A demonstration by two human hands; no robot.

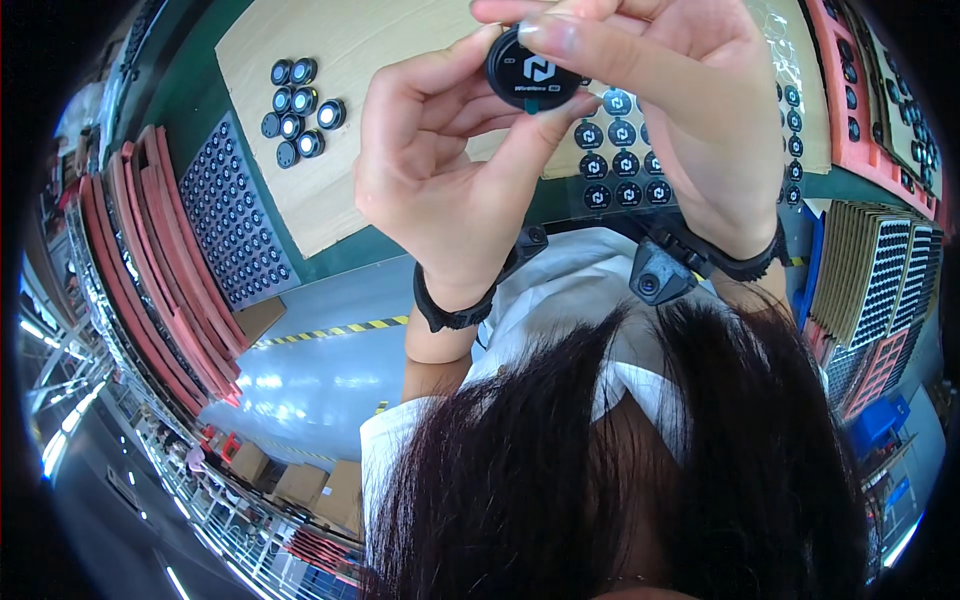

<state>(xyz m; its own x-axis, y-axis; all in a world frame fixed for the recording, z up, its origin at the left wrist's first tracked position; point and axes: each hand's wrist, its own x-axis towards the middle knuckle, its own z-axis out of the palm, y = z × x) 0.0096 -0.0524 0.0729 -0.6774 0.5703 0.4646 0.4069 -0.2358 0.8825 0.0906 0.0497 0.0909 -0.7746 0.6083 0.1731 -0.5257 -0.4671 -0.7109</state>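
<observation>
Dark hair point(470, 470) up closest, black disc point(520, 72) pinched beyond it!

Left hand point(440, 150), half curled, grips the disc's rim between thumb and finger; right hand point(690, 100), partly closed, lays its thumb on the disc's upper face. Loose round pieces point(304, 101) sit left of the disc, black round labels point(625, 163) below and right of it.

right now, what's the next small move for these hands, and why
Perhaps the right hand should press its thumb lightly around the rim of the black disc: that thumb lies over the disc's upper edge, while the left hand holds its left and lower edges.
</observation>
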